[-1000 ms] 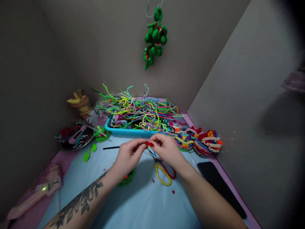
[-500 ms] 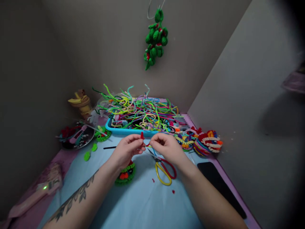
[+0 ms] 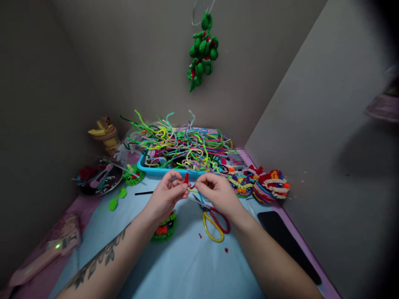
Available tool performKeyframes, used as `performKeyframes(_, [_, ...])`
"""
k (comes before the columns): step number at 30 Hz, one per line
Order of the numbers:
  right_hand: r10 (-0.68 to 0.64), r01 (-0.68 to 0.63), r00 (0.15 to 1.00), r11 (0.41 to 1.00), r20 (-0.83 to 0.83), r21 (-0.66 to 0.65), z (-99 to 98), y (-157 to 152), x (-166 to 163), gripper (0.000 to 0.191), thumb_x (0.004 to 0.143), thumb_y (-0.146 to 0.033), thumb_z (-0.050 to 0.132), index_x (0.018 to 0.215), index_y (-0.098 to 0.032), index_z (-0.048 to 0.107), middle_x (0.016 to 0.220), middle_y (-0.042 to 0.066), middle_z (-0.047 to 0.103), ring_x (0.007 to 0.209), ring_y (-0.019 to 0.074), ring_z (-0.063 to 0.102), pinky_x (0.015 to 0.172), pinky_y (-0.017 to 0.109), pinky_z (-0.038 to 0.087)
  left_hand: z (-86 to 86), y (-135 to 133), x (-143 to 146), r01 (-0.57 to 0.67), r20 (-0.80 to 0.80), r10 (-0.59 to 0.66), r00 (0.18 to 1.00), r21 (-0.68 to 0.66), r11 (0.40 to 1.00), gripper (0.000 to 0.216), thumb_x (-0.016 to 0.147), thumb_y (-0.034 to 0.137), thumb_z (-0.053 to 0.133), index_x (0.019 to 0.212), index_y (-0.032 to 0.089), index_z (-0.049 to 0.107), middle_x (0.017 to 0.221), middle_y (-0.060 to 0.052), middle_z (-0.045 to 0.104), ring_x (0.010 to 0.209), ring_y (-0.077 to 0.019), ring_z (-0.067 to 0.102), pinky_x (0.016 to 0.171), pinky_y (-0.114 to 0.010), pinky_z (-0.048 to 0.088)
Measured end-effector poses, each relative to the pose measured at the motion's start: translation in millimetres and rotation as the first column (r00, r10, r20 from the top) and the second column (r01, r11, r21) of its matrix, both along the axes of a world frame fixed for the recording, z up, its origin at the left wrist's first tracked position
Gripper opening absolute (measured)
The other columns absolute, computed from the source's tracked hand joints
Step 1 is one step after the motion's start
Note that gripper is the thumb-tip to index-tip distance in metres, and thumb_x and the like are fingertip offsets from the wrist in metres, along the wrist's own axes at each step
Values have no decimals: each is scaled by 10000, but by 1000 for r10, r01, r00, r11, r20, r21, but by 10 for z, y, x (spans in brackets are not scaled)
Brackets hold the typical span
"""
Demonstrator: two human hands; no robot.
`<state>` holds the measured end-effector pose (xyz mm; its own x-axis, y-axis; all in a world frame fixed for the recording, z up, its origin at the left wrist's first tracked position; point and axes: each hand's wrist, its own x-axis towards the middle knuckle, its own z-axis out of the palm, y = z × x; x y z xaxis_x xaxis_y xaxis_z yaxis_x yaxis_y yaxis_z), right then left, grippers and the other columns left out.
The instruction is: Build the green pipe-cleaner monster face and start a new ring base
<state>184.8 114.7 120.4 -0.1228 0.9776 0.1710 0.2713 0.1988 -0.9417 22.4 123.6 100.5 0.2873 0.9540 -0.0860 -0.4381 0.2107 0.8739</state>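
My left hand [image 3: 166, 196] pinches a short red pipe cleaner piece [image 3: 186, 178], which sticks up between thumb and fingers. My right hand [image 3: 217, 192] is closed in a pinch right beside it, fingertips at the lower end of the same piece. Both hands hover above the light blue table cover [image 3: 187, 265]. Under my right hand lie scissors [image 3: 213, 222] with yellow and red handles. A small round green and orange pipe cleaner figure [image 3: 165, 228] lies under my left wrist.
A blue tray [image 3: 162, 170] heaped with coloured pipe cleaners stands behind the hands. Finished colourful figures [image 3: 269, 185] sit at the right, a black phone [image 3: 286, 243] nearer. A dark plate [image 3: 99, 178] with bits is left. A green ornament [image 3: 202, 50] hangs above.
The red piece went from lying level between both hands to standing upright in my left fingers. My left wrist lifted, uncovering the green figure.
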Motion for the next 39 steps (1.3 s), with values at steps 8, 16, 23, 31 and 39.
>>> performKeyframes(8, [-2,2,998,1000,-62,-12,20,0,14,150,745,-262,564,630,-167,557,540,-33,485,512,90,411,448,195,328,-49,0,-28,-52,-77,64,995,150,987,126,730,220,695,838,196,633,768,19,651,592,-86,600,569,-207,476])
performKeyframes(16, [-46,47,996,999,-73,8,-7,-27,-25,155,744,-298,571,650,-175,565,566,-26,512,528,105,446,487,211,358,-40,-48,-10,-53,-203,103,974,240,969,177,764,298,675,902,198,722,935,-63,721,864,-188,650,813,-306,501])
performKeyframes(23, [-95,94,995,994,10,64,11,-68,-66,149,750,-266,549,638,-171,572,542,-32,497,496,95,425,471,208,337,17,-73,-22,-42,-372,160,914,304,952,172,720,281,708,865,200,751,866,-57,743,828,-211,662,782,-307,499])
performKeyframes(31, [-14,14,999,1000,-34,13,-13,-38,-60,138,749,-282,578,669,-170,564,603,-20,527,550,106,455,521,225,364,26,-70,-4,-91,-220,139,966,212,973,275,682,251,749,924,188,635,726,-11,714,652,-132,631,650,-243,482])
performKeyframes(39, [71,-75,978,997,-197,-16,-90,29,-48,128,712,-255,641,725,-184,535,650,-29,541,602,115,505,583,241,406,-37,-29,-40,-26,-216,56,975,142,990,221,667,284,756,833,160,680,731,-21,684,644,-132,603,627,-251,481])
